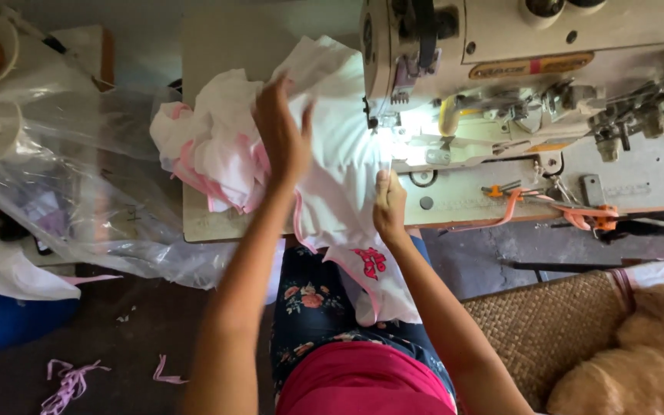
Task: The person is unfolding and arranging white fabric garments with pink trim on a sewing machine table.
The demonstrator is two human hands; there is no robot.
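Pressing my left hand (282,138) flat, fingers spread, on the white garment (332,161); my right hand (390,204) pinches its edge beside the sewing machine (532,100)

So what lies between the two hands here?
In the head view, only white garment with pink trim spans the stretch between the left hand and the right hand, both resting on it.

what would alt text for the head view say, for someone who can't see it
Seen from above, a person at a sewing machine holds white cloth with pink trim near the lit needle, the right hand pinching its edge, the left hand flat on the bunched pile. Clear plastic sheet lies left, a woven mat right.
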